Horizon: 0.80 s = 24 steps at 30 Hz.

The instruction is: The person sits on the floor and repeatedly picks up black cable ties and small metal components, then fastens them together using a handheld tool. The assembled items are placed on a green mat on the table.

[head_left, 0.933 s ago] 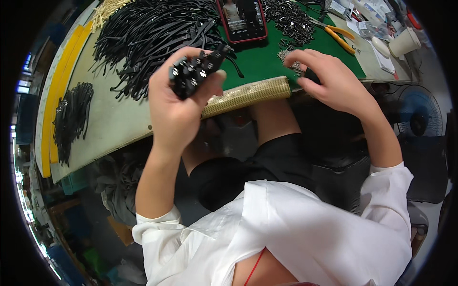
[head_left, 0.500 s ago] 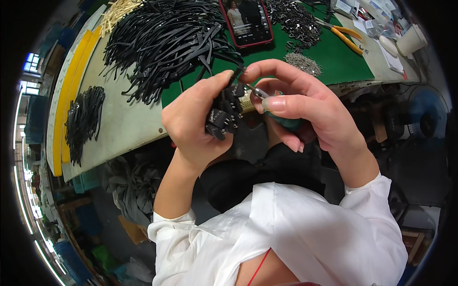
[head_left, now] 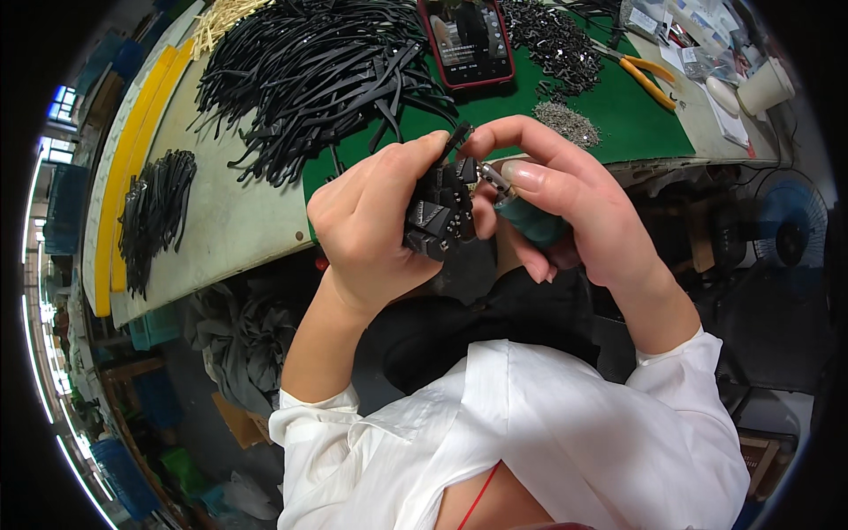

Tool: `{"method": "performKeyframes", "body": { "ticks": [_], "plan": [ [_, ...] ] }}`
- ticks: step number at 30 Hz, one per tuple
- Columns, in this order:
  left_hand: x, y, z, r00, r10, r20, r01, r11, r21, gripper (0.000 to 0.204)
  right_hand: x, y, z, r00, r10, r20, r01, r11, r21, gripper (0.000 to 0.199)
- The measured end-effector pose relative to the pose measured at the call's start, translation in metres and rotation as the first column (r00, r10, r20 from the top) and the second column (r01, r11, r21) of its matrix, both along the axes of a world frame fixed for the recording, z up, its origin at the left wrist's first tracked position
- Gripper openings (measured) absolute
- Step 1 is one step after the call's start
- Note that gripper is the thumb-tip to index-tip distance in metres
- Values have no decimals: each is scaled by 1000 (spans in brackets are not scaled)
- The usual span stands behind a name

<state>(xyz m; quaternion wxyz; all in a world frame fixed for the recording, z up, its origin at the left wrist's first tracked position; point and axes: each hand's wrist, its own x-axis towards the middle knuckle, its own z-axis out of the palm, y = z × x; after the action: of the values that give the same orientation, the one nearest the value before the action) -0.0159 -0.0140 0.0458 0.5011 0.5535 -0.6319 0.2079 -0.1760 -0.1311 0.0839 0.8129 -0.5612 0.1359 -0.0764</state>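
My left hand (head_left: 358,216) is closed around a bunch of slim black plastic strips, which look like eyeglass temples (head_left: 430,216). Their thick ends with small metal fittings point toward my right hand. Between the thumb and fingers of my right hand (head_left: 587,199) sits a small screwdriver (head_left: 537,224) with a green handle and a metal collar. Its tip meets the edge of the bunch, and the exact contact is hidden. My right index finger reaches over to one strip's end beside the left thumb.
A large heap of black strips (head_left: 309,75) covers the table's far side; a smaller bundle (head_left: 157,208) lies left, by yellow bars (head_left: 132,168). On the green mat (head_left: 645,141) are a phone (head_left: 468,72), small black parts (head_left: 565,57) and tiny metal pieces (head_left: 572,125). Pliers (head_left: 652,84) lie right.
Both hands and the bunch sit slightly further right in the picture. The screwdriver's shaft, visible before, is now mostly hidden at the bunch, and my right thumb has shifted up along the collar.
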Motion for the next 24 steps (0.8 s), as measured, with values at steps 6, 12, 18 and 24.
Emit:
{"method": "performKeyframes", "body": {
  "ticks": [6, 12, 18, 24],
  "plan": [
    [5, 2, -3, 999, 21, 48, -24, 998, 63, 39, 5, 8, -18, 976, -139, 165, 198, 879, -434, 23],
    [13, 3, -12, 986, 109, 126, -129, 978, 162, 39, 17, 14, -47, 914, -212, 346, 398, 305, -865, 40],
    [16, -19, -3, 965, 231, 125, -257, 926, 277, 30, 21, 7, -45, 914, -244, 324, 369, 166, -915, 55],
    [16, -62, 4, 889, 447, 99, -457, 857, 237, 30, 18, -21, -59, 895, -362, 260, 428, 536, -728, 44]
  ]
}}
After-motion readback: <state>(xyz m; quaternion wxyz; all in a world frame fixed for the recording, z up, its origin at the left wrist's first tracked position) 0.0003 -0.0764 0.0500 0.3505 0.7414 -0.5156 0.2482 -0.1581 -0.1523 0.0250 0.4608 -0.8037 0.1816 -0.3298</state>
